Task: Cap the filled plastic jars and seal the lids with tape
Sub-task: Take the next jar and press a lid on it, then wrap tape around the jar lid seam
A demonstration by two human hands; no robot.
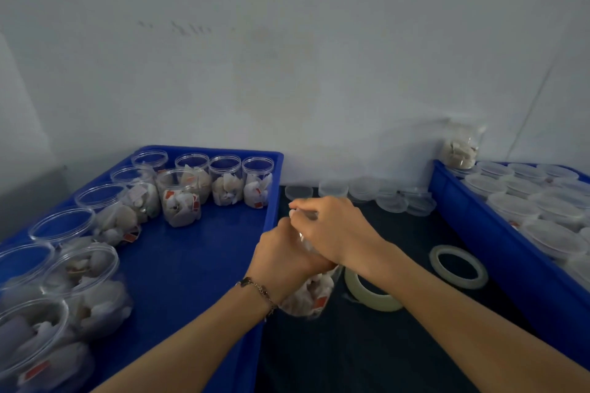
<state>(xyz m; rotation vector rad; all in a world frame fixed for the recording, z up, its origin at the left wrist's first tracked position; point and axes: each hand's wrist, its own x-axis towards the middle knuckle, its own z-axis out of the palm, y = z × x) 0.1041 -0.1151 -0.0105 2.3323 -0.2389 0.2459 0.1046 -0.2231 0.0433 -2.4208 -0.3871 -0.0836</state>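
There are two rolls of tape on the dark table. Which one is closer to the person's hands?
The tape roll right beside the held jar, partly hidden under the right hand's wrist. The other roll lies apart, over by the right-hand blue tray.

Scuffed pale wall, dim light

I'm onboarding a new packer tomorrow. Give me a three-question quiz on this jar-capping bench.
1. True or false: the jars in the left tray already have lids.
2. Where do the two tape rolls lie? A) left tray B) dark mat between the trays C) right tray
3. What do both hands grip?

Key: 1 false. 2 B. 3 A filled jar, left hand on its body, right hand at its top.
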